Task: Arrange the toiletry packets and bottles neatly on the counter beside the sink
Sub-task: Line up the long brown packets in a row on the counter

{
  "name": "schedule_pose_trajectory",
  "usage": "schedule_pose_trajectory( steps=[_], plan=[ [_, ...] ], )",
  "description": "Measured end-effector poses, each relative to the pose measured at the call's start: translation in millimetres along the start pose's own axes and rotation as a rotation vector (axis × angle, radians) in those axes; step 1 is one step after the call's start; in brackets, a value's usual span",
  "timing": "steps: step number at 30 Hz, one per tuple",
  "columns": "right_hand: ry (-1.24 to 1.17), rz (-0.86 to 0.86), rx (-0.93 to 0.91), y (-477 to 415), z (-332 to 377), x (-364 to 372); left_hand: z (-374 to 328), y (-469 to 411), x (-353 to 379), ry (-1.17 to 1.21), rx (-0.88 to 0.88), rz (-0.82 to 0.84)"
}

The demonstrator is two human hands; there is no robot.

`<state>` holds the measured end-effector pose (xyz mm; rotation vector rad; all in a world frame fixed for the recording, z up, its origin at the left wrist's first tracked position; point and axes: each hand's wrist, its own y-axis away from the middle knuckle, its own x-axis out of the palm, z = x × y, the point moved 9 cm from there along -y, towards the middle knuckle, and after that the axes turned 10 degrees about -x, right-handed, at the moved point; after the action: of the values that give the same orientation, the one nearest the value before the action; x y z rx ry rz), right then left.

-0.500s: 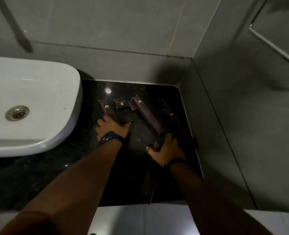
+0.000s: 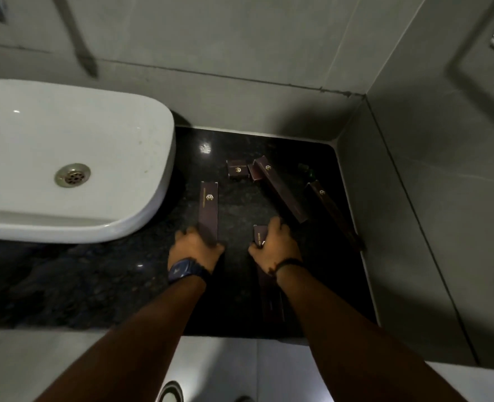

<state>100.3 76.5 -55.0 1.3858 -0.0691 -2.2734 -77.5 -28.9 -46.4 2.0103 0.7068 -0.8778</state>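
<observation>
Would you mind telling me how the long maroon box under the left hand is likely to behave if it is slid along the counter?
The long maroon box lies flat and looks like thin card, so it is probably light and fairly stiff. The black counter looks polished, so it should slide easily. Held only at its near end by the left hand, it may swivel rather than travel straight.

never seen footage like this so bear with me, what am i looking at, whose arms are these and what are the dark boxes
There is no machine here. A person wears a camera on the head, looking down at their own arms. The left hand, with a wristwatch, grips the near end of a long dark packet beside the white sink. The right hand holds another long packet running back under its wrist. On the black counter lie a small box and two more long packets angled toward the wall.
</observation>
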Motion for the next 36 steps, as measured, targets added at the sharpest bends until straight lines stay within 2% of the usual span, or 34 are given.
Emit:
schedule_pose_trajectory(
  steps=[4, 11, 19, 22, 24, 26, 29, 31, 33, 36],
  plan=[
    [0.055, 0.016, 0.015, 3.1, 19.8, 10.1, 31.5, 15.6, -8.8, -0.006, -0.021, 0.016],
    [0.008, 0.033, 0.017, 24.1, 18.1, 20.1, 62.5, 29.6, -11.8, -0.018, -0.022, 0.062],
    [-0.017, -0.006, 0.002, 9.4, 43.9, 32.0, 72.0, 33.5, -10.0, -0.013, -0.03, 0.078],
    [0.019, -0.005, -0.006, 8.3, 48.8, 36.4, 66.0, 32.8, -15.7, -0.04, 0.017, 0.045],
    [0.049, -0.057, -0.006, 7.4, 48.2, 23.0, 55.9, 33.1, -25.9, -0.028, 0.057, -0.032],
    [0.038, -0.185, -0.01, 7.2, 43.3, -8.0, 38.6, 32.6, -33.0, -0.018, 0.119, -0.092],
    [0.055, -0.382, -0.031, 8.2, 22.0, -65.9, 0.2, 28.2, -29.4, 0.052, 0.222, -0.083],
    [0.087, -0.444, 0.011, 5.1, -6.5, -95.7, -30.1, 23.1, -19.3, 0.131, 0.267, -0.067],
    [0.122, -0.428, 0.084, -1.7, -41.3, -114.7, -61.5, 16.9, -1.1, 0.194, 0.25, -0.018],
    [0.176, -0.295, 0.192, -16.9, -88.8, -122.5, -106.1, 4.5, 33.3, 0.262, 0.168, 0.101]
  ],
)
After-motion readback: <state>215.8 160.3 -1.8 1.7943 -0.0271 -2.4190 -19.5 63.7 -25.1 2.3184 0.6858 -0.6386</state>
